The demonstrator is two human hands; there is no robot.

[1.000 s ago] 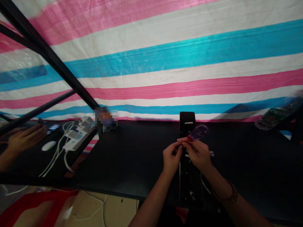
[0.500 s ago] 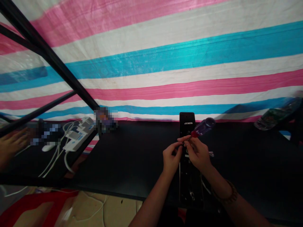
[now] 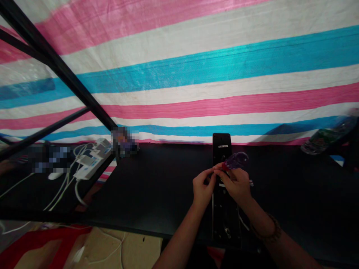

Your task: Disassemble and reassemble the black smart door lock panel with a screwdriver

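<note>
A long black panel (image 3: 226, 209) with small fittings and pale labels lies lengthwise on the black table (image 3: 157, 186). Over its upper half my two hands meet. My right hand (image 3: 237, 185) is closed around a screwdriver (image 3: 237, 160) with a clear purplish handle and a red collar; the handle tilts up to the right. Its tip is hidden by the fingers. My left hand (image 3: 203, 185) is pinched, fingertips against those of the right, and whatever small thing it may hold cannot be made out.
White power strips (image 3: 91, 164) with tangled cables and a white mouse (image 3: 57, 173) lie on a neighbouring table at left. A black metal frame (image 3: 70, 82) slants above them. A plastic bottle (image 3: 322, 140) leans at the far right. Striped sheeting (image 3: 196, 108) hangs behind the table.
The screwdriver handle has dipped and shifted slightly left in my right hand, whose fingers have closed in toward the left. A person's hand at far left has drawn back and is now dim.
</note>
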